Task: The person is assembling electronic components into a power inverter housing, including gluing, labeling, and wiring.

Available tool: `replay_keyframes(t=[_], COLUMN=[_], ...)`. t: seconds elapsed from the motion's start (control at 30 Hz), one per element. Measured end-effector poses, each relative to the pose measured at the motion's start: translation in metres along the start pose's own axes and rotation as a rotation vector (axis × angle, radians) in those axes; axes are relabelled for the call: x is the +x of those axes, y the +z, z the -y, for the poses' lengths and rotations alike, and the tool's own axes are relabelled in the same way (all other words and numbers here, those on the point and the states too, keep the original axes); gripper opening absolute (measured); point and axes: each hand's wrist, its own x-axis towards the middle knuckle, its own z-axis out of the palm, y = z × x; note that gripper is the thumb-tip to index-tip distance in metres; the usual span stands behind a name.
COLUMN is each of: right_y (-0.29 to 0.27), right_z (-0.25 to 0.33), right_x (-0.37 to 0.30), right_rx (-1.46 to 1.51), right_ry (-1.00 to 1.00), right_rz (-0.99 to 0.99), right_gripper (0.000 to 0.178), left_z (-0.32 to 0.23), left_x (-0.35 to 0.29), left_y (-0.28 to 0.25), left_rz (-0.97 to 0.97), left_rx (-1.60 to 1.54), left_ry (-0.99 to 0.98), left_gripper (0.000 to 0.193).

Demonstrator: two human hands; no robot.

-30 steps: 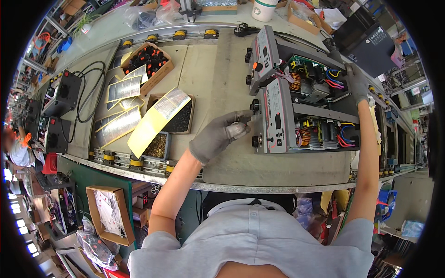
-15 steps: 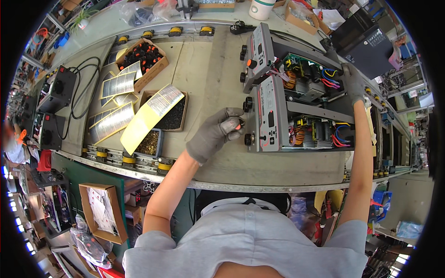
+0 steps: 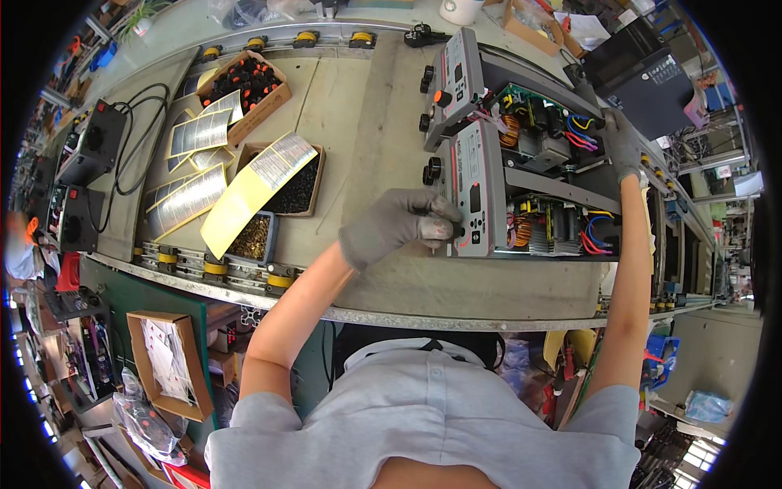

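Observation:
My left hand, in a grey work glove, is at the lower part of the nearer machine's front panel. Its thumb and fingers are pinched on a small black knob with an orange-red top, now mostly hidden by the fingers against the panel. My right hand, also gloved, lies against the rear of the open machines; its fingers are partly hidden there. Both grey machines stand side by side without covers, showing circuit boards, copper coils and coloured wires. On the farther front panel sits an orange-topped knob.
Left of the machines stand a carton of black and orange knobs, a box of small black parts and a bin of brass-coloured parts. Silver label sheets overlap them. Black boxes with a cable stand farther left.
My left hand has moved right, bringing the knob from in front of the nearer machine up to its panel. My right hand stays at the rear. The view has shifted slightly.

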Motion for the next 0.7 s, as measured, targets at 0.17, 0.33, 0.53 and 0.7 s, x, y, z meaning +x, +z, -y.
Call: replay_keyframes(t=[0.17, 0.33, 0.53, 0.7], right_y=[-0.002, -0.007, -0.007, -0.016], right_z=[0.0, 0.008, 0.033, 0.052], right_x=[0.0, -0.004, -0.007, -0.01], right_rx=[0.002, 0.001, 0.031, 0.072], right_ry=[-0.001, 0.01, 0.002, -0.062], right_rz=[0.03, 0.023, 0.058, 0.023], right_gripper=[0.036, 0.036, 0.037, 0.035], left_z=[-0.004, -0.004, -0.013, -0.012], left_x=[0.0, -0.001, -0.006, -0.016], left_y=[0.003, 0.003, -0.016, -0.03], left_rz=[-0.031, -0.048, 0.01, 0.078], left_rx=[-0.03, 0.006, 0.175, 0.183], left_ry=[-0.058, -0.028, 0.049, 0.092], left_gripper=[0.032, 0.033, 0.026, 0.026])
